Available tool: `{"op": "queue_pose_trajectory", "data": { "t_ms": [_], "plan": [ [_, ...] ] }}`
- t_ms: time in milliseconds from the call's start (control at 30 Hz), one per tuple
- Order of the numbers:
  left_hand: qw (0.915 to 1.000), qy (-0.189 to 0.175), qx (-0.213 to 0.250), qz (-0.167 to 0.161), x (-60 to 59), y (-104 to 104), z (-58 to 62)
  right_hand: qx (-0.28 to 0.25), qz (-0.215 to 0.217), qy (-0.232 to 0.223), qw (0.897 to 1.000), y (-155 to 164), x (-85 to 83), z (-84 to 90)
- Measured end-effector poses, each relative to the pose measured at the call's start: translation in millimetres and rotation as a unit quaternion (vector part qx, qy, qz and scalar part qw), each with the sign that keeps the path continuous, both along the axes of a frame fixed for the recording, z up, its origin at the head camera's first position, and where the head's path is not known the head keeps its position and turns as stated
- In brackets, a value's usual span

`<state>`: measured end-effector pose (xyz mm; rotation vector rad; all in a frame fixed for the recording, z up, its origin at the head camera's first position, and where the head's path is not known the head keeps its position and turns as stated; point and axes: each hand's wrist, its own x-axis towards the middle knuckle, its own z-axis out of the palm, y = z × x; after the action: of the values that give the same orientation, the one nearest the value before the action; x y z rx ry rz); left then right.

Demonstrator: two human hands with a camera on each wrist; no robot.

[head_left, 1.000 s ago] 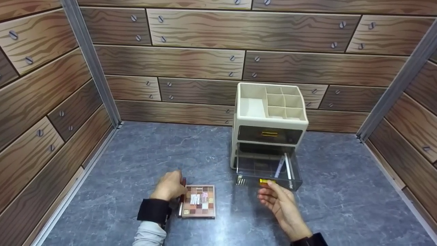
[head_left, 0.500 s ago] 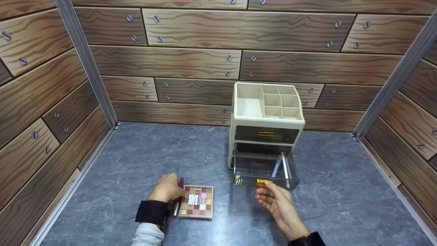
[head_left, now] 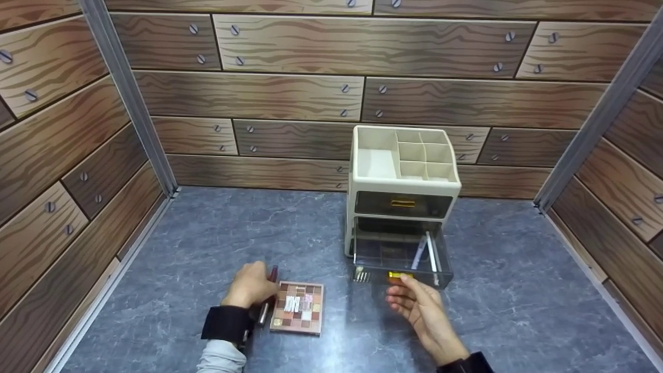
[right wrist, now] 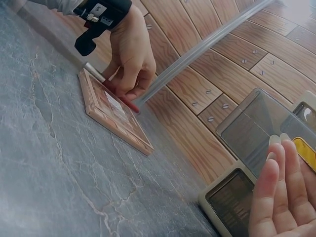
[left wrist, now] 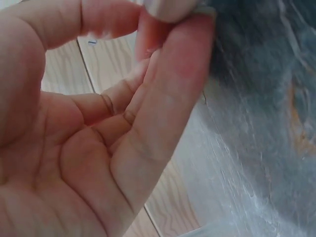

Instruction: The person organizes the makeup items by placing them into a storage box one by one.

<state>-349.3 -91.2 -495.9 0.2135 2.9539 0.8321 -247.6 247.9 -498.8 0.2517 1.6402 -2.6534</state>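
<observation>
From above, the left hand (head_left: 252, 285) is pinching a slim dark red makeup stick (head_left: 268, 295) at the left edge of the eyeshadow palette (head_left: 299, 307) on the grey table (head_left: 207, 243), its long axis running away from the person, while the right hand (head_left: 417, 305) sits relaxed with fingers at the yellow handle (head_left: 400, 275) of the open drawer (head_left: 399, 256) in the cream organizer (head_left: 404, 171). The left wrist view only shows fingertips (left wrist: 173, 29) pressed together; the right wrist view shows that hand (right wrist: 286, 192) holding nothing; I'd guess the stick is light, stiff and slippery, best held mid-barrel.

Open drawer (head_left: 401, 259) juts forward; bare countertop (head_left: 217, 233) lies left.
</observation>
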Motion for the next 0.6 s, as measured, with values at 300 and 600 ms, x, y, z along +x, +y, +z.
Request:
{"op": "queue_pose_trajectory", "data": {
  "t_ms": [300, 600],
  "plan": [
    [0.995, 0.01, 0.098, 0.014, -3.5, -2.5, 6.2, 0.005, 0.003, 0.006, 1.0, 1.6, -0.6, -1.4],
    [0.9357, -0.052, 0.348, 0.025, -1.1, 7.0, 23.7, 0.009, 0.007, 0.0, 1.0, 1.7, -0.4, 2.2]
  ]
}}
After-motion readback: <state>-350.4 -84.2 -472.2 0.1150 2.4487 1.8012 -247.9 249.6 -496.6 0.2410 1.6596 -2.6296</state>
